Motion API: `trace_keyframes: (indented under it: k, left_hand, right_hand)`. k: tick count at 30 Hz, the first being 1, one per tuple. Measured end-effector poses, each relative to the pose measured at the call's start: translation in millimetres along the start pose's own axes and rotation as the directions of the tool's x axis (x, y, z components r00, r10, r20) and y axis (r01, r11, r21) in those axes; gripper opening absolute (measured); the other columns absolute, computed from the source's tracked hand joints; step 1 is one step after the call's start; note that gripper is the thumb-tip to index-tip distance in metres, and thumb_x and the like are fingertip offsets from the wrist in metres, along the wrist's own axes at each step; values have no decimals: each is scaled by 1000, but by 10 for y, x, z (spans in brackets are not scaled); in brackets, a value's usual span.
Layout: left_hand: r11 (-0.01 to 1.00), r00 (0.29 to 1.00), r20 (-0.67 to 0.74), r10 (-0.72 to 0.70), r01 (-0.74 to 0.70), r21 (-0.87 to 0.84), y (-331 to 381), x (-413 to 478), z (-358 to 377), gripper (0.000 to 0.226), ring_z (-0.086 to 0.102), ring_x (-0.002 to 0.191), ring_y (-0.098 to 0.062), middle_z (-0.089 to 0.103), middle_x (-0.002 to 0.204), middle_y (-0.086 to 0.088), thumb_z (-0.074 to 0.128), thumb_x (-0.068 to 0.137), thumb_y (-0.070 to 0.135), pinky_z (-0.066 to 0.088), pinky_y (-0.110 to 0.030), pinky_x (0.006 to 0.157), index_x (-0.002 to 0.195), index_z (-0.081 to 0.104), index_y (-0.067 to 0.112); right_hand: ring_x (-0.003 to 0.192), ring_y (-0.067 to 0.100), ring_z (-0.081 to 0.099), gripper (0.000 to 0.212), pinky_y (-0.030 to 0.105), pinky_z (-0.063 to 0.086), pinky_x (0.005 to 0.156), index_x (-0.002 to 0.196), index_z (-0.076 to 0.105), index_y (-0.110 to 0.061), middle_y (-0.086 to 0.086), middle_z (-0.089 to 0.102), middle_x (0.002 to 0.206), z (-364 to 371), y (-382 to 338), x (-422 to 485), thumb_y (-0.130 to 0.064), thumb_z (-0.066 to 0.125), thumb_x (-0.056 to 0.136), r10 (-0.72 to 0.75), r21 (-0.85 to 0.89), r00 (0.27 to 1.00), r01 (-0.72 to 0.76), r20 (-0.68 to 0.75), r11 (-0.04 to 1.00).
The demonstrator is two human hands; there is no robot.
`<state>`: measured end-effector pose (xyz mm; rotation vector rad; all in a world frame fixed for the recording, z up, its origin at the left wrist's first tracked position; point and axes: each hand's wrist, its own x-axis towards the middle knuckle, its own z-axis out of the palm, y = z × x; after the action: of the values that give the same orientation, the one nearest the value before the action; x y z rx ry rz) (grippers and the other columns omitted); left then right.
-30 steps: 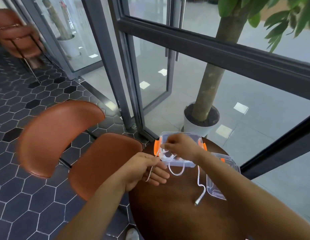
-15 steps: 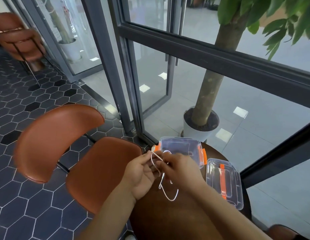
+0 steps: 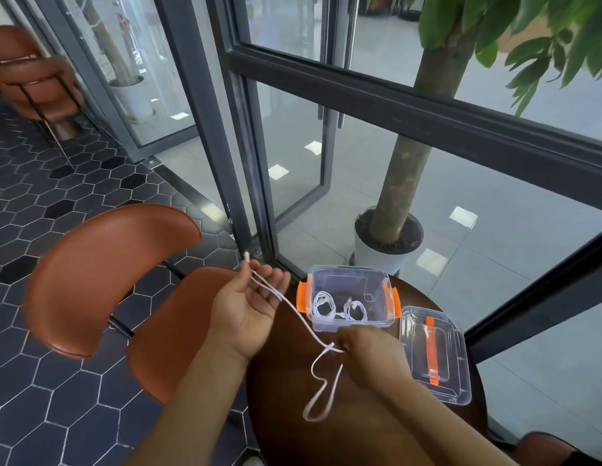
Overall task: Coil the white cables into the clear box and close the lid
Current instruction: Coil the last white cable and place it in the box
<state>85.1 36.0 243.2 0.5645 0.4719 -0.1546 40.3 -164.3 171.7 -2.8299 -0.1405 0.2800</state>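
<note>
Round dark-brown wooden table (image 3: 276, 381). Tan leather chair (image 3: 108, 274) close at its left edge. Clear plastic box with orange side latches (image 3: 346, 270) sits open at the table's far edge, with two coiled white cables (image 3: 323, 304) lying inside. Clear lid with orange handle (image 3: 457, 391) lies flat just right of the box. Left hand (image 3: 249, 304) is palm up above the chair seat, fingers curled round doubled strands of a loose white cable (image 3: 294, 306). Right hand (image 3: 367, 344) pinches the same cable near the box's front wall. A slack loop hangs below over the tabletop.
</note>
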Motion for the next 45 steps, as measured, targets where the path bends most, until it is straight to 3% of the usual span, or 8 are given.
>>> trace_keyframes:
  k: [4,10,17,20,26,31,38,45]
  left_hand:
    - [994,994,35,106,-107,31,204,83,12,29,74,65,-17,71,67,-3,42,105,27,65,-36,69,88,60,12]
    - [997,999,2,36,-36,63,85,105,-68,28,74,65,-18,71,70,-4,44,105,27,65,-36,71,91,62,11]
    - [999,999,39,39,-40,36,154,106,-97,32,77,91,-35,78,97,-18,36,108,25,59,-50,87,92,60,9]
    - [999,998,52,37,-37,-3,188,94,-96,32,76,95,-36,77,102,-20,36,108,24,59,-50,88,95,61,8]
    - [999,998,51,-42,41,28,32,14,-99,34,76,93,-36,77,101,-20,36,108,24,60,-50,82,92,62,8]
    - [976,976,94,-195,184,120,-96,-88,-71,36,78,73,-26,78,88,-17,35,106,23,65,-39,69,89,62,8]
    - [527,848,38,-528,292,798,-198,-191,-33,25,75,74,-27,75,95,-25,41,104,19,62,-36,70,99,60,2]
    - [367,856,-132,-501,348,863,-345,-151,-350,30,75,98,-34,76,105,-24,37,108,19,62,-38,77,106,60,0]
  right_hand:
    - [96,14,60,30,31,50,78,99,73,-21,-8,67,96,218,248,-6,-45,55,98,-61,318,993,25,103,948]
    - [83,15,71,9,32,56,84,89,74,-5,12,75,89,151,171,-8,-8,75,81,-174,873,975,-38,139,486]
    - [79,32,62,33,42,49,69,91,79,-17,17,68,82,137,154,-11,-47,65,94,-336,847,936,95,102,522]
    - [68,18,51,47,25,43,64,93,76,-11,8,57,75,186,180,14,-51,52,97,-285,862,937,-32,202,505]
    - [88,9,69,40,34,53,92,83,78,-20,-7,75,89,265,202,130,-45,52,100,-177,567,917,-63,358,821]
    - [81,10,62,44,33,50,83,91,76,-22,-10,64,79,178,73,290,-54,47,99,-159,301,886,23,435,953]
    - [87,28,64,24,36,46,74,103,71,-2,11,71,95,-218,-160,688,-18,54,98,-155,295,939,61,306,953]
    - [52,15,41,27,24,33,47,74,69,-4,5,53,58,-344,-170,692,-16,61,96,-170,726,943,-97,285,681]
